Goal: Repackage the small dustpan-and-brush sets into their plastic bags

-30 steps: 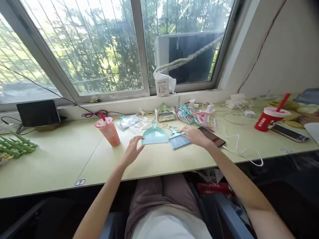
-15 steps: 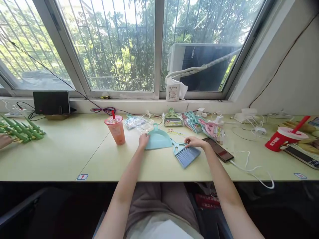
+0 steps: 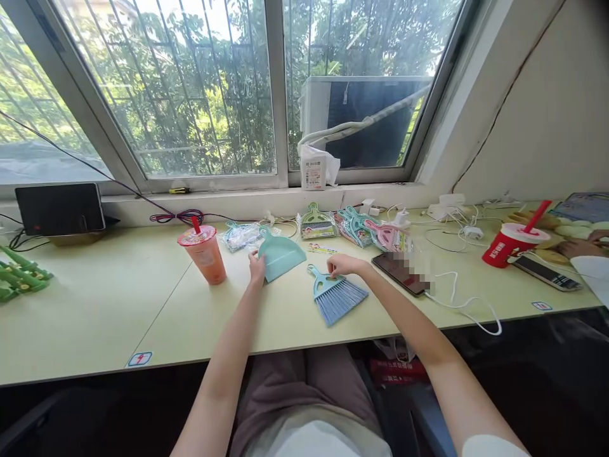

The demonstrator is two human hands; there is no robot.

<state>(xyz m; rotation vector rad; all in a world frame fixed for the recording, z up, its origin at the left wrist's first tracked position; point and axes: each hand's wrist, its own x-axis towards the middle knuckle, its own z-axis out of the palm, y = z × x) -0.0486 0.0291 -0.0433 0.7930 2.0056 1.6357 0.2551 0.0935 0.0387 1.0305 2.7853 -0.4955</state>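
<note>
My left hand (image 3: 257, 266) grips the left edge of a small teal dustpan (image 3: 284, 255), its fingers wrapped around the rim. The dustpan is tilted, handle pointing away from me. To its right lies a small light-blue hand broom (image 3: 339, 301), with grey-blue bristles spread toward me. My right hand (image 3: 343, 264) pinches the top of the broom's head beside the handle. A gap separates broom and dustpan. Behind them are packaged brush sets: a green one (image 3: 318, 222), teal ones (image 3: 354, 223) and a pink one (image 3: 383, 235).
An orange drink cup (image 3: 205, 255) stands left of the dustpan. A phone (image 3: 397, 271) with a white cable lies right of my right hand. Farther right are a red cup (image 3: 512, 246), another phone (image 3: 547, 271) and another person's hand (image 3: 581, 247). A tablet (image 3: 59, 209) stands back left.
The view has swung right. The dustpan has turned and tilted in my left hand, moving away from the broom. My right hand stays on the broom. Another person's hand now shows at the right.
</note>
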